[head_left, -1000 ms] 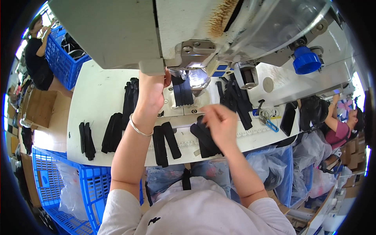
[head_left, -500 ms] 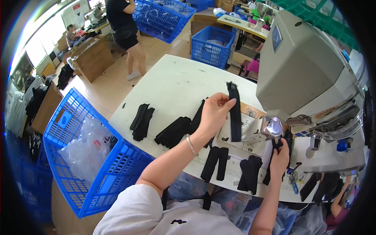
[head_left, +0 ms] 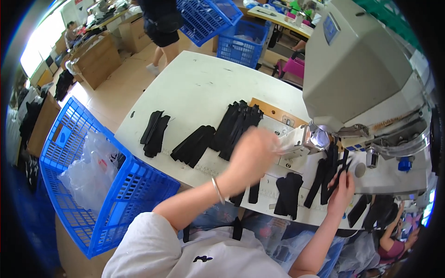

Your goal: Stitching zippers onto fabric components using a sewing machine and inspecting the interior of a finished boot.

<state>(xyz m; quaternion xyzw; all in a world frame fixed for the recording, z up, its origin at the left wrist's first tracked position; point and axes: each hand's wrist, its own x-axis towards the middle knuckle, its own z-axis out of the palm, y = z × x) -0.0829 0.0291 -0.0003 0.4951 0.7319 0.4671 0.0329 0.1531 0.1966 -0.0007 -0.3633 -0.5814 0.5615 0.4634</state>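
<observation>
My left hand (head_left: 256, 155), smeared by motion, is beside the metal arm of the grey sewing machine (head_left: 354, 69); its fingers cannot be made out. Close to the machine's needle area, my right hand (head_left: 342, 192) pinches a black fabric strip (head_left: 344, 163). More black strips (head_left: 320, 178) hang down just left of that hand. A fanned pile of black strips (head_left: 236, 127) lies beyond my left hand. Smaller bundles rest on the white table: one at the far left (head_left: 154, 133), another (head_left: 193, 146) nearer the pile, and one (head_left: 288, 195) at the front edge.
At the left of the white table (head_left: 199, 88) stands a blue plastic basket (head_left: 134, 204) with a clear plastic bag (head_left: 92, 169) in it. Behind the table a person (head_left: 160, 23) holds another blue basket (head_left: 208, 21). A further blue crate (head_left: 238, 51) is on the floor.
The black strip my left hand held up is no longer seen in it; that hand has moved lower, toward me. The pile behind it now shows. My right hand has shifted slightly right.
</observation>
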